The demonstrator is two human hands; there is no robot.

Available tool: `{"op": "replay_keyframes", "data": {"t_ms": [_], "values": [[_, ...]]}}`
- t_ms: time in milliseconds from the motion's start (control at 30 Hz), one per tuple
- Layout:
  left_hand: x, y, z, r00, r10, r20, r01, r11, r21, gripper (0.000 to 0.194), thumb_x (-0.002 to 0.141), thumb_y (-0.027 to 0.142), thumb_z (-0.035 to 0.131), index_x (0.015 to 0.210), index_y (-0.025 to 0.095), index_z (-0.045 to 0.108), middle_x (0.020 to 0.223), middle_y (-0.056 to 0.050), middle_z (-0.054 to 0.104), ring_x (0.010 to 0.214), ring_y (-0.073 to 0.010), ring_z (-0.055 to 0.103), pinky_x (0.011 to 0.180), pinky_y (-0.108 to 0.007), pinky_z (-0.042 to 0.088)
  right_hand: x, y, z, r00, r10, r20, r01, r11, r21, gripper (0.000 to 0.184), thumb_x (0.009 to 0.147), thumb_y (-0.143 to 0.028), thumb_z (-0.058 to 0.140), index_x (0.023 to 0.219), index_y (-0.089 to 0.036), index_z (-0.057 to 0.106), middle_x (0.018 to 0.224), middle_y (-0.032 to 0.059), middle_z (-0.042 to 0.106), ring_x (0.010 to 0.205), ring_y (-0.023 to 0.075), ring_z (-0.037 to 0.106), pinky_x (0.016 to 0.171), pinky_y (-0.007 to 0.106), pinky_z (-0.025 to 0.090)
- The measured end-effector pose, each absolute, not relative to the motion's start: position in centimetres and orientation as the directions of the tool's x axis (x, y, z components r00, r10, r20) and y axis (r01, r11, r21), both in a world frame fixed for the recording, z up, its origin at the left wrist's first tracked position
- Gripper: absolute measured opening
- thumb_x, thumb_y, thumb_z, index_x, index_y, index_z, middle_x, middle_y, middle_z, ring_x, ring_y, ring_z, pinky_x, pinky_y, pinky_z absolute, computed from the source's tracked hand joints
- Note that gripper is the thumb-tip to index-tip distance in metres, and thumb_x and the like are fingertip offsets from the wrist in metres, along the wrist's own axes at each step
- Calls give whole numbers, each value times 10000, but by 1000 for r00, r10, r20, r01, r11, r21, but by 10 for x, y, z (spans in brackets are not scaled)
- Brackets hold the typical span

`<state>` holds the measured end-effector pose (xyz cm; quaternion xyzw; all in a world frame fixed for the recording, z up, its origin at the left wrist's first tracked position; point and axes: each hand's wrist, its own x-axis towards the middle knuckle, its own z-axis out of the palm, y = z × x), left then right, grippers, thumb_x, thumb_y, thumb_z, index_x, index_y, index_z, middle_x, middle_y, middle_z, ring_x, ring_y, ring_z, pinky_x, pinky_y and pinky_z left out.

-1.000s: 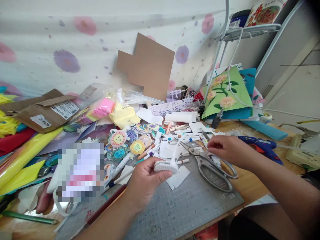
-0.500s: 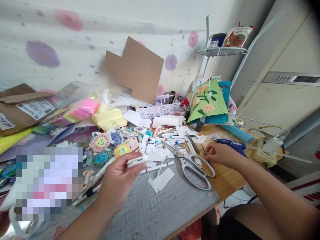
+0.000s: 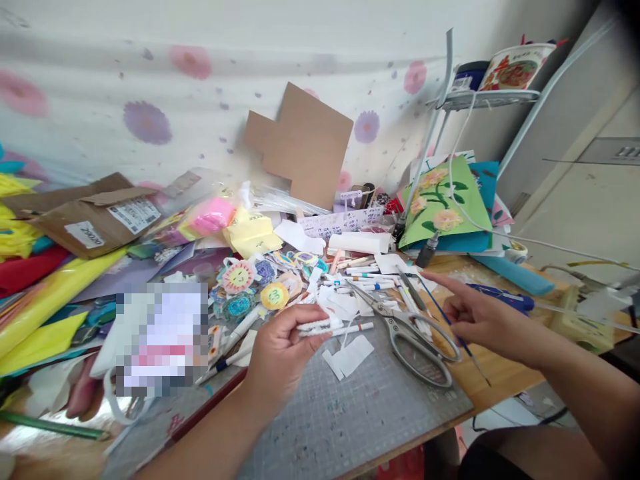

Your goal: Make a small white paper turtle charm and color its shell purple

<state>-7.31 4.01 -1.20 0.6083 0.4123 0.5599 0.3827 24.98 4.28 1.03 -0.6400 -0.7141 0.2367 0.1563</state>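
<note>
A: Looking down from the head view, what has the left hand (image 3: 283, 343) got?

B: A small white piece (image 3: 314, 327), pinched flat between thumb and fingers, up over the grey cutting mat (image 3: 325, 420).

A: And just past the thumb there?

B: A white marker (image 3: 359, 329), partly hidden by the hand. Beside it, cut paper scraps (image 3: 356, 358) lie on the mat.

A: What about the right hand (image 3: 463, 317)?

B: Forefinger stretched out toward the pile, the other fingers curled in. A thin blue rod (image 3: 469, 355) runs slantwise under it, and from where I stand I can't tell whether the fingers grip that or merely touch it.

A: Those big scissors (image 3: 393, 320) look close.

B: They are, between the two hands, blades toward the heap of markers, loops near the mat's right edge.

A: Anything past the right hand?

B: A blue glue gun (image 3: 505, 299) on the wooden tabletop (image 3: 515, 340). Over on the left, little coloured flower faces (image 3: 275, 295) sit bunched behind the left hand.
</note>
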Motion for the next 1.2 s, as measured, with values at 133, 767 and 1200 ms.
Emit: {"op": "replay_keyframes", "data": {"t_ms": [133, 767, 1200], "values": [[-73, 40, -14, 44, 930, 364, 53, -366, 929, 138, 656, 187, 752, 782, 225, 709, 865, -10, 712, 864, -167, 636, 818, -269, 478, 211, 18, 19, -459, 887, -49, 181, 40, -983, 308, 764, -184, 569, 1055, -251, 645, 693, -7, 619, 608, 152, 569, 561, 271, 454], [-68, 32, -10, 114, 966, 231, -42, -227, 973, 141, 638, 181, 770, 761, 216, 711, 804, -2, 725, 798, -155, 638, 755, -246, 489, 137, -7, 27, -74, 880, 470, 138, 475, -869, 164, 885, -324, 550, 968, -353, 689, 729, 3, 695, 653, 170, 614, 588, 265, 503], [-67, 29, -9, 187, 974, 127, -86, -113, 990, 152, 633, 220, 779, 760, 182, 705, 795, -29, 724, 773, -185, 647, 729, -281, 489, 129, -2, 32, -326, 772, 545, 384, 635, -670, 230, 897, -158, 505, 1004, -346, 580, 798, -50, 676, 706, 118, 642, 632, 199, 502]]}}
